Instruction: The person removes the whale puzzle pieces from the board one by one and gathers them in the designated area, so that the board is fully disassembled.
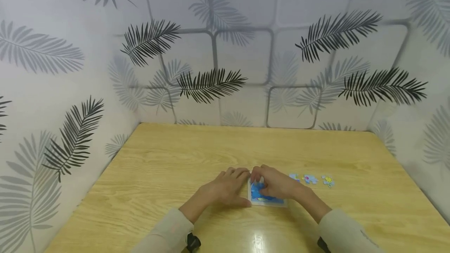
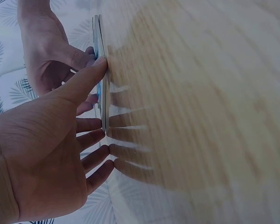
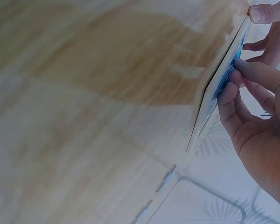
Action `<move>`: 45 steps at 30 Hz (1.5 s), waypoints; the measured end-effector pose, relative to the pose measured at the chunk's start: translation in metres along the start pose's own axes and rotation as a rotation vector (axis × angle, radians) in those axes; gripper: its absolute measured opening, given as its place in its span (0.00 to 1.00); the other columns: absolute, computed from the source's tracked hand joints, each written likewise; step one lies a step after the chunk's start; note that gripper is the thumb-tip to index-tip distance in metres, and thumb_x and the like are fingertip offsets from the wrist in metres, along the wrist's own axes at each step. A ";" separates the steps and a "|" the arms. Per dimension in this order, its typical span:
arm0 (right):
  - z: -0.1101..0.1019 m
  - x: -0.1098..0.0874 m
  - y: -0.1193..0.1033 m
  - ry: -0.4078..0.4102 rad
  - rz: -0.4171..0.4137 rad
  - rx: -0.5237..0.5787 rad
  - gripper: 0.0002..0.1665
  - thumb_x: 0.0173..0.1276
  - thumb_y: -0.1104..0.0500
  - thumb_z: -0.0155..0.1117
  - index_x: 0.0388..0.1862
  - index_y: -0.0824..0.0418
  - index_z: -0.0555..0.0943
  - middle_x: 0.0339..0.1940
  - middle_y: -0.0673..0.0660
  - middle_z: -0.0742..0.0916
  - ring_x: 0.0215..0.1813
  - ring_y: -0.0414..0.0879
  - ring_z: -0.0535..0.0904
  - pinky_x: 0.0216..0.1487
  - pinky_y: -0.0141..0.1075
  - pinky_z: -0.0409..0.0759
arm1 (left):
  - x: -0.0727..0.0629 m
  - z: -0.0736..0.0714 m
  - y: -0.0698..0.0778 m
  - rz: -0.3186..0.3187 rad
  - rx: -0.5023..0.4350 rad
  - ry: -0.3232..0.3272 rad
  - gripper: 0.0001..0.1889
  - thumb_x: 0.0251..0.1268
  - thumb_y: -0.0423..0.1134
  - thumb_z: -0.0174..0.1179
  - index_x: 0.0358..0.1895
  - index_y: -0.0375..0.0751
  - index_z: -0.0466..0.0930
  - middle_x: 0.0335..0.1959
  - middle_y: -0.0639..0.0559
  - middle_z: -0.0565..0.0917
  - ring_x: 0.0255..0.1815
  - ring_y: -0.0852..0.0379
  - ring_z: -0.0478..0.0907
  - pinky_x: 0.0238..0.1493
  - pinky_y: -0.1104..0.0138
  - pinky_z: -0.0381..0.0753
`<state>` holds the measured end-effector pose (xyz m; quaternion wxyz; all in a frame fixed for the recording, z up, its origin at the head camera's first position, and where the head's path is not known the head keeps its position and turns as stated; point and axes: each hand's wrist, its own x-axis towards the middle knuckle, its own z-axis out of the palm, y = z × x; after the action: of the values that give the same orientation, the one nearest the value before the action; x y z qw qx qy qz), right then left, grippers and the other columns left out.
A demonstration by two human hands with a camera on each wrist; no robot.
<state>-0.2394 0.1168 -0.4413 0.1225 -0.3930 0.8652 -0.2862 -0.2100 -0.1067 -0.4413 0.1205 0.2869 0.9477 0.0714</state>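
Puzzle board (image 1: 268, 204) flat on worktop (image 1: 175, 159). Left hand (image 1: 226, 188): grip wide, touching board's left edge. Right hand (image 1: 277, 182): grip narrow, touching blue picture (image 1: 258, 196); holding piece or not, cannot tell. Loose pieces (image 1: 310, 179) right of board.

The right hand (image 1: 277, 182) covered part of the puzzle board (image 1: 268, 205); whether it pinched anything there could not be told. It also partly hid the leftmost loose piece (image 1: 293, 176). The head view's lower edge cut both sleeves (image 1: 346, 232).

Pale leaf-patterned walls (image 1: 242, 57) border a table (image 1: 175, 143), apparently wooden.
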 end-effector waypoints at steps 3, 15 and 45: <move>-0.001 0.001 -0.001 -0.002 0.006 0.005 0.21 0.64 0.72 0.72 0.54 0.62 0.79 0.47 0.58 0.82 0.40 0.44 0.77 0.41 0.34 0.79 | 0.000 -0.001 0.000 0.001 -0.006 -0.002 0.47 0.68 0.66 0.63 0.82 0.47 0.56 0.82 0.51 0.58 0.80 0.46 0.58 0.76 0.46 0.64; 0.000 0.001 0.001 -0.010 -0.009 0.009 0.21 0.65 0.72 0.71 0.56 0.61 0.85 0.44 0.55 0.78 0.34 0.40 0.72 0.36 0.31 0.77 | -0.001 -0.001 -0.002 0.032 -0.019 0.006 0.45 0.69 0.65 0.62 0.80 0.46 0.59 0.82 0.49 0.59 0.79 0.44 0.59 0.75 0.44 0.65; -0.004 -0.012 0.001 0.040 -0.026 -0.182 0.25 0.66 0.62 0.73 0.62 0.59 0.82 0.47 0.51 0.82 0.34 0.38 0.75 0.35 0.31 0.78 | -0.003 -0.001 -0.001 0.047 -0.037 0.009 0.43 0.70 0.64 0.62 0.81 0.49 0.59 0.82 0.51 0.58 0.79 0.46 0.59 0.75 0.44 0.65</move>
<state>-0.2339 0.1274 -0.4389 0.0653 -0.4077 0.8848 -0.2158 -0.2091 -0.1095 -0.4398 0.1200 0.3065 0.9397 0.0929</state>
